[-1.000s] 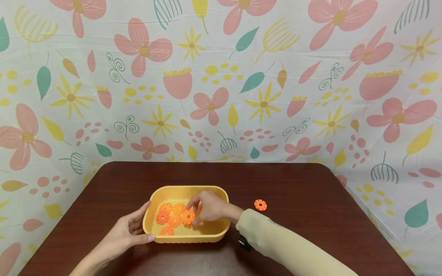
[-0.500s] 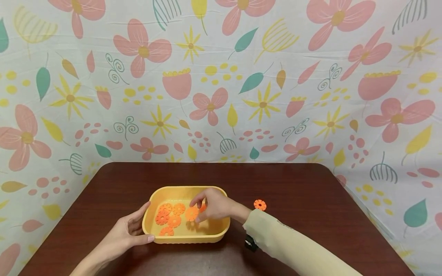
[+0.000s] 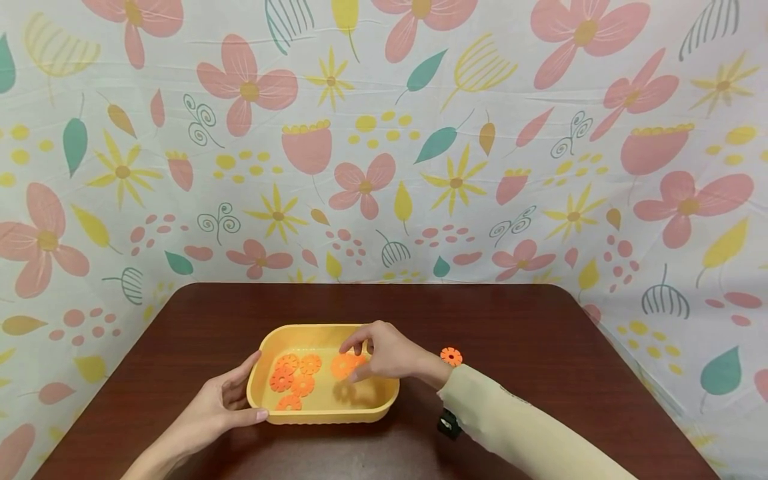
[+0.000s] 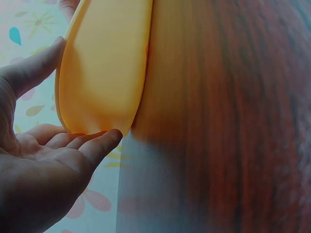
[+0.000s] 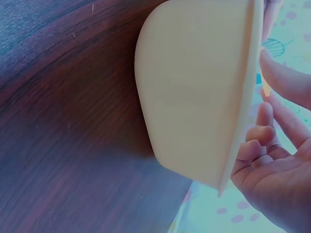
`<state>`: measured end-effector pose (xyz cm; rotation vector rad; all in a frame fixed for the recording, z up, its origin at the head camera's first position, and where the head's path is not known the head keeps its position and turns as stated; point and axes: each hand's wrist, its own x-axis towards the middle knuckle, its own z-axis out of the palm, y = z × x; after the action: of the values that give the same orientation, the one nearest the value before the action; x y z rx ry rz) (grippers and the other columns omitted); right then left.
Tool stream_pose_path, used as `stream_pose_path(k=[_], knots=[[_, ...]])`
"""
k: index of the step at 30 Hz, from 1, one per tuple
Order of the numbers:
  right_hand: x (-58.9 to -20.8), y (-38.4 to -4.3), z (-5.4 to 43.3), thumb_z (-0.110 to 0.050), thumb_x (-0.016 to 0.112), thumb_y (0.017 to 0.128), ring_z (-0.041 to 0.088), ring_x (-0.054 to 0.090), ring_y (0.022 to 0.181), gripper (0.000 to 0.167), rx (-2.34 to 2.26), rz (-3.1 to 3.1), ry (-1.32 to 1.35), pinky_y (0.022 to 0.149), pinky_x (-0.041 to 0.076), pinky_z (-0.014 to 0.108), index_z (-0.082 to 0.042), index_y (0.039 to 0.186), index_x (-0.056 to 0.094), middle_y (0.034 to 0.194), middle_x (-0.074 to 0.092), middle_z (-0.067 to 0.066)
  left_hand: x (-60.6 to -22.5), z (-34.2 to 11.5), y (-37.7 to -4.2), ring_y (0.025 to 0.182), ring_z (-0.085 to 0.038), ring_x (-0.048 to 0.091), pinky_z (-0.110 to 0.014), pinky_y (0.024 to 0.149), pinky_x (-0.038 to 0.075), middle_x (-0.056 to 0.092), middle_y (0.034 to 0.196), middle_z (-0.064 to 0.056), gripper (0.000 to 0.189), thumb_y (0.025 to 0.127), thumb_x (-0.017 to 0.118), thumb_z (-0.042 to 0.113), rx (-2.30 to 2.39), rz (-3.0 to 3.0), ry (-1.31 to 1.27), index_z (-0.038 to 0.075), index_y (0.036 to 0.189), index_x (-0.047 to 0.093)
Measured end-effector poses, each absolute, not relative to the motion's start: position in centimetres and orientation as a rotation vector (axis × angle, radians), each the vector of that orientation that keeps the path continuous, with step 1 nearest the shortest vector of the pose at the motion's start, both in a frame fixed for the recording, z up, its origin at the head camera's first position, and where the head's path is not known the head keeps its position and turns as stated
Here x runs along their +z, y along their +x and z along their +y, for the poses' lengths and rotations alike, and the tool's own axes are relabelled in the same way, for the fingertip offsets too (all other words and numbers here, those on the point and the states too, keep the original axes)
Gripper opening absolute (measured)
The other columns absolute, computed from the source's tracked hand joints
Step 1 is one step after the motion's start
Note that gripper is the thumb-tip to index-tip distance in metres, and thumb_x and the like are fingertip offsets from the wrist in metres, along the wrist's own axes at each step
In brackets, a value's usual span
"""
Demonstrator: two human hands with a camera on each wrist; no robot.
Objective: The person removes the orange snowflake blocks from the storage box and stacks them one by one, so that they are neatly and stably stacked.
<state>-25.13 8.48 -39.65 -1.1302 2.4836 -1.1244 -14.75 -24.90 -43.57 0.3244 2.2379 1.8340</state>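
A yellow plastic basin point(image 3: 327, 418) sits on the table. My left hand point(image 3: 216, 403) grips its left end, thumb at one side and fingers at the other; the left wrist view shows the fingertips against the basin's wall point(image 4: 104, 63). Over the basin's right half, my right hand point(image 3: 387, 352) pinches an orange notched plastic disc point(image 3: 343, 367) between thumb and fingers. More orange shows behind it, partly covered by the hand. Several similar orange discs point(image 3: 282, 379) lie in the left half. In the right wrist view, the basin's wall point(image 5: 194, 87) hides most of the pinched disc.
One more orange disc point(image 3: 451, 357) lies on the dark brown table point(image 3: 510, 320), right of the basin and just beyond the right forearm. A flower-patterned cloth point(image 3: 372, 253) hangs behind the table.
My right hand has moved right and slightly up with the pinched disc, away from the other discs in the basin. My left hand and the basin have stayed put.
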Motion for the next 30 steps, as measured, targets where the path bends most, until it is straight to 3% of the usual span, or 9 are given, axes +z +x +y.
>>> stream_pose_path(k=[7, 16, 22, 30], knots=[[-38.8, -24.9, 9.7, -0.011, 0.095, 0.078, 0.025, 0.052, 0.079, 0.035, -1.136, 2.503, -1.094, 0.069, 0.042, 0.026, -0.013, 0.110, 0.082, 0.093, 0.067, 0.014, -43.6, -24.9, -14.7, 0.148, -0.047, 0.032, -0.024, 0.100, 0.049, 0.018, 0.169, -0.027, 0.102, 0.090, 0.084, 0.007, 1.840, 2.237, 0.321, -0.002, 0.167, 0.018], [-38.4, -24.9, 11.5, -0.013, 0.095, 0.079, 0.025, 0.050, 0.074, 0.037, -1.144, 2.539, -1.047, 0.066, 0.040, 0.026, -0.015, 0.113, 0.081, 0.088, 0.064, 0.001, -43.6, -24.9, -14.7, 0.149, -0.046, 0.031, -0.024, 0.101, 0.048, 0.018, 0.170, -0.026, 0.102, 0.089, 0.084, 0.007, 1.848, 2.227, 0.304, -0.002, 0.167, 0.018], [-38.3, -24.9, 13.0, -0.010, 0.093, 0.080, 0.023, 0.046, 0.066, 0.037, -1.181, 2.540, -1.028, 0.063, 0.038, 0.025, -0.009, 0.115, 0.080, 0.089, 0.062, 0.003, -43.6, -24.8, -14.7, 0.148, -0.045, 0.033, -0.024, 0.100, 0.049, 0.019, 0.169, -0.026, 0.102, 0.089, 0.084, 0.007, 1.842, 2.241, 0.299, -0.002, 0.167, 0.019], [-38.7, -25.0, 15.1, -0.011, 0.094, 0.080, 0.013, 0.046, 0.069, 0.038, -1.227, 2.562, -1.022, 0.064, 0.039, 0.024, -0.009, 0.115, 0.081, 0.089, 0.064, 0.007, -43.6, -24.9, -14.7, 0.148, -0.048, 0.031, -0.024, 0.099, 0.050, 0.017, 0.169, -0.029, 0.101, 0.091, 0.083, 0.006, 1.843, 2.223, 0.342, -0.003, 0.167, 0.016]])
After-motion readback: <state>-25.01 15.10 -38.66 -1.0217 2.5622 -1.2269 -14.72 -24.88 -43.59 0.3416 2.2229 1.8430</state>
